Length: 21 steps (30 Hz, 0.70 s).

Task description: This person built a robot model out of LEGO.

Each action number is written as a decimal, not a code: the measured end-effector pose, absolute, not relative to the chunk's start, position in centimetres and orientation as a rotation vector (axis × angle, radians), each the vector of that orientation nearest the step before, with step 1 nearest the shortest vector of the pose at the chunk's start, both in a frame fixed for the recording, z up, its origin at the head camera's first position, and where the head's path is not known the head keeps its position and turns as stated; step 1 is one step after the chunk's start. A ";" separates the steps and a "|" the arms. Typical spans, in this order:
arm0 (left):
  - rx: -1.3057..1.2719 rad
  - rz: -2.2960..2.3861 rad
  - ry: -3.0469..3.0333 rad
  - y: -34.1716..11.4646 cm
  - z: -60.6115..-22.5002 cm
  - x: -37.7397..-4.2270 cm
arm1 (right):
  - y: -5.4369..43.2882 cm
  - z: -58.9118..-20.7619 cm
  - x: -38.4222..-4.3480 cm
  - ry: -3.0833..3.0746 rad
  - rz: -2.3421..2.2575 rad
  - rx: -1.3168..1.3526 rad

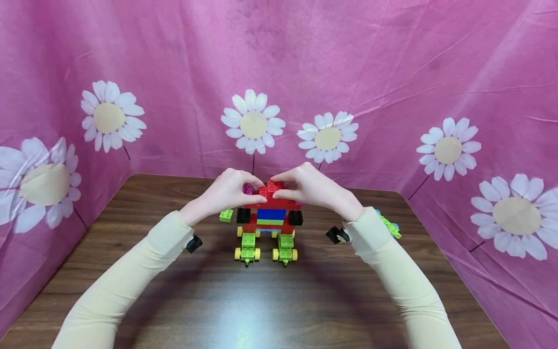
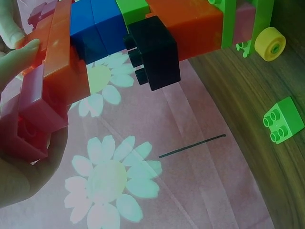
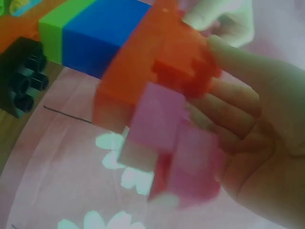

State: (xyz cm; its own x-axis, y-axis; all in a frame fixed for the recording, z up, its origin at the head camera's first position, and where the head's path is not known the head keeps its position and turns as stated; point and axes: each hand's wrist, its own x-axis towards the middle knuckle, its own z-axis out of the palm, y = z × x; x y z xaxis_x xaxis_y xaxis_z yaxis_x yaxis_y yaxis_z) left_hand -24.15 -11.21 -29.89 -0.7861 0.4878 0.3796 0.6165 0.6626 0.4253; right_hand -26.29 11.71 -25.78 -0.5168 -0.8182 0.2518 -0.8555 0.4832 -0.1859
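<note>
A figure built of toy bricks stands upright on the table, with a blue band [image 1: 271, 214] across a red body and lime feet [image 1: 248, 240] on yellow wheels. At its top left, the thumb and fingers of my left hand [image 1: 224, 191] pinch a red brick [image 1: 263, 192]. My right hand [image 1: 307, 186] pinches the red brick [image 1: 275, 185] on the top right. Pink bricks [image 3: 159, 117] step out from the shoulder beside my right palm. More pink bricks [image 2: 44, 102] show by my left hand. A black brick [image 2: 159, 52] juts from the figure's side.
A loose lime brick [image 1: 225, 215] lies on the wooden table [image 1: 196, 300] left of the figure. Near the right sleeve is a lime and blue piece [image 1: 389, 225], partly hidden by it. Pink cloth [image 1: 279, 58] with daisies hangs behind and on both sides.
</note>
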 end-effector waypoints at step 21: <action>-0.883 -0.808 -2.652 -11.1 -29.8 -24.1 | 12.8 -26.2 -26.5 -2.644 0.605 1.379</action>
State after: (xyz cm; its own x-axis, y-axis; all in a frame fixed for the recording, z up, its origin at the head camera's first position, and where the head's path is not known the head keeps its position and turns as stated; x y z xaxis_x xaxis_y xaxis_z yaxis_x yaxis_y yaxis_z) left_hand -24.09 -11.15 -29.83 -0.7913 0.4819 0.3763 0.6098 0.6661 0.4295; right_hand -26.52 12.77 -26.17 -0.5856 -0.7660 0.2653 -0.8052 0.5116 -0.2999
